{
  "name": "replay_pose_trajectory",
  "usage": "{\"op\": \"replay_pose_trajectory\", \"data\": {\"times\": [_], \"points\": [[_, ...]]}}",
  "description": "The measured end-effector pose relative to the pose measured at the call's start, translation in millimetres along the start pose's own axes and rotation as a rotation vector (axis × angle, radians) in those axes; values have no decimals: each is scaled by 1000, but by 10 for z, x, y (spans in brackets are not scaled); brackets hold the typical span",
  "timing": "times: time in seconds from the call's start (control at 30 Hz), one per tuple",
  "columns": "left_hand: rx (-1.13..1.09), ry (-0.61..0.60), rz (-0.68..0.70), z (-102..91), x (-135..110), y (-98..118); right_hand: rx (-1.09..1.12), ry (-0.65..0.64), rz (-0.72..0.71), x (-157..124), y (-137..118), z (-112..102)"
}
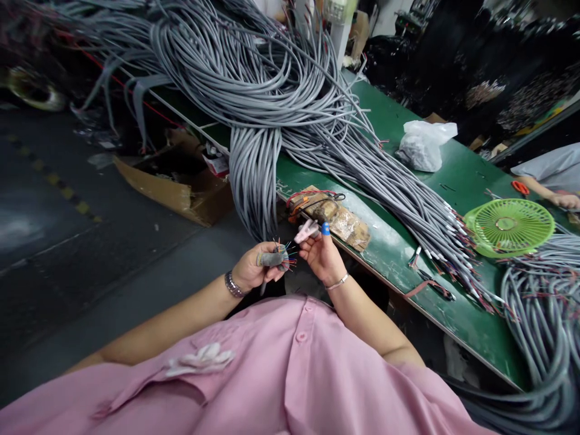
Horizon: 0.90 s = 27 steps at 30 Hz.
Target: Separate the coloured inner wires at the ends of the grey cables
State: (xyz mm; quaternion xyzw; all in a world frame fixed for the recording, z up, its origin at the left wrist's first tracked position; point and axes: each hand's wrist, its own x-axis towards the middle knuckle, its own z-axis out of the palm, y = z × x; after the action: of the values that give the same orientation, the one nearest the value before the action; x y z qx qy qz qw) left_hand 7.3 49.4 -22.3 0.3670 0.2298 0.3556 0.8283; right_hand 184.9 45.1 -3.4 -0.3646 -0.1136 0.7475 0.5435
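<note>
My left hand point(254, 269) is closed around the end of a grey cable point(272, 258), whose thin coloured wires fan out from the stripped tip. My right hand point(319, 251) is just to the right of it, fingers pinched together near those wires. Its fingertips wear covers, one blue point(325, 228) and one pale pink point(306, 230). Both hands hover in front of my pink shirt, off the edge of the green table point(394, 241). What the right fingers pinch is too small to make out.
A huge heap of grey cables point(272, 90) covers the table and hangs over its edge. Stripped cable ends point(453, 241) lie by a green fan point(510, 226). A brown taped fixture point(335, 214), a white plastic bag point(423, 145), an open cardboard box point(176, 178) on the floor. Another person's arm point(550, 175) at far right.
</note>
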Motion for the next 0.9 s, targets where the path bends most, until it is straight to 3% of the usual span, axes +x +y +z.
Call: {"op": "replay_pose_trajectory", "data": {"times": [0.23,0.47,0.73,0.9], "points": [[-150,116,19,32,-159,-34,-55,-40,65,-50,70,-88],[46,316,73,125,-227,-58,-241,-184,135,-182,104,-181],[289,373,29,182,-272,-110,-473,-181,159,-278,-26,-145],[305,365,17,181,-284,-121,-551,-157,182,-297,-76,-141]]}}
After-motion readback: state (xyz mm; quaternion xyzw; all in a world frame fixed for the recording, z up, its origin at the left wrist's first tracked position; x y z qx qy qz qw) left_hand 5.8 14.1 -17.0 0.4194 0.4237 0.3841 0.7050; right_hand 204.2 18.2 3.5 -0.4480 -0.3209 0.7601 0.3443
